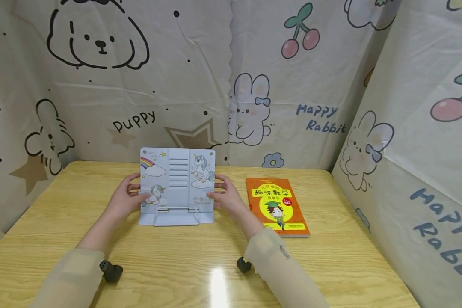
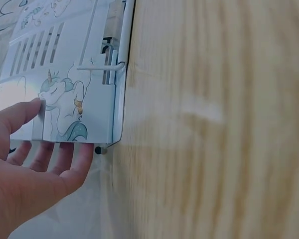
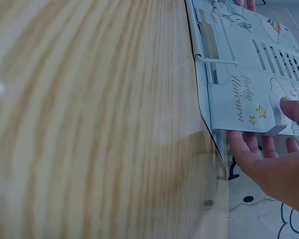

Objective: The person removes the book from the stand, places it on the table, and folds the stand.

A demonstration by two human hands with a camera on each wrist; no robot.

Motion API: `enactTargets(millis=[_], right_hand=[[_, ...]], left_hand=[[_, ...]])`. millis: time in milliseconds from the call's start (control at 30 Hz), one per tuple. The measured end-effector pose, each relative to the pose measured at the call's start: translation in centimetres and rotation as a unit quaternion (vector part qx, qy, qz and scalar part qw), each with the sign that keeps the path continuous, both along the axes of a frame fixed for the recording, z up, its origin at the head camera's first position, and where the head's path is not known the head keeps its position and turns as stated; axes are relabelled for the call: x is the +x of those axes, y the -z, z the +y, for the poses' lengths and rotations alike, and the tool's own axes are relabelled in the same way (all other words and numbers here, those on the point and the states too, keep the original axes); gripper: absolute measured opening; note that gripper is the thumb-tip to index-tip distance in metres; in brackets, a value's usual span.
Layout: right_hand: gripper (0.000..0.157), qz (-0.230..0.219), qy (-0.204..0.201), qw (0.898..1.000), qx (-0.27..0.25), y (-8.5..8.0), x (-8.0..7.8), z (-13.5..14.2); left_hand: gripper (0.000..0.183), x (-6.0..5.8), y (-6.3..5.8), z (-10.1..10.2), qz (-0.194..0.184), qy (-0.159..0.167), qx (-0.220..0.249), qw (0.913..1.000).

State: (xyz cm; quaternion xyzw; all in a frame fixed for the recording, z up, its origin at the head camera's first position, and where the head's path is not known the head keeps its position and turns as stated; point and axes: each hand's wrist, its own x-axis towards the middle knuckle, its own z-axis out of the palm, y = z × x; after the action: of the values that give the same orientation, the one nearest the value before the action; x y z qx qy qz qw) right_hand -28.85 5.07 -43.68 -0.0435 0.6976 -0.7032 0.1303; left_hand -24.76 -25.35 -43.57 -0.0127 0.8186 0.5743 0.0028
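A white book stand printed with unicorns, a rainbow and stars stands upright on the table, its slotted back plate facing me. A wire page holder spans its lower front. My left hand grips the stand's left edge, thumb on the front and fingers behind, as the left wrist view also shows. On the opposite edge, my right hand holds it the same way, with the thumb near a small folded clip. Right of the right hand lies an orange book with a cartoon graduate on its cover.
The wooden table reaches back to a cloth backdrop with puppy and rabbit drawings. Another printed cloth hangs along the right side. Small dark devices sit at both wrists, by the sleeve cuffs.
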Motion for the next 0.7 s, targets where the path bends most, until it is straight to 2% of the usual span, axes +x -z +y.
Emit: enactTargets(millis=[133, 400, 700], right_hand=[[0.064, 0.007, 0.001, 1.0, 0.011, 0.07, -0.24, -0.12], [0.056, 0.04, 0.001, 0.996, 0.076, -0.12, -0.25, -0.19], [0.054, 0.045, -0.003, 0.996, 0.077, -0.19, -0.46, -0.17]], left_hand=[[0.078, -0.45, 0.08, -0.1, 0.004, 0.002, -0.008, 1.0], [0.074, -0.61, -0.11, -0.17, -0.004, 0.01, -0.014, 0.9998], [0.07, -0.77, -0.04, -0.29, -0.006, 0.015, -0.018, 0.9997]])
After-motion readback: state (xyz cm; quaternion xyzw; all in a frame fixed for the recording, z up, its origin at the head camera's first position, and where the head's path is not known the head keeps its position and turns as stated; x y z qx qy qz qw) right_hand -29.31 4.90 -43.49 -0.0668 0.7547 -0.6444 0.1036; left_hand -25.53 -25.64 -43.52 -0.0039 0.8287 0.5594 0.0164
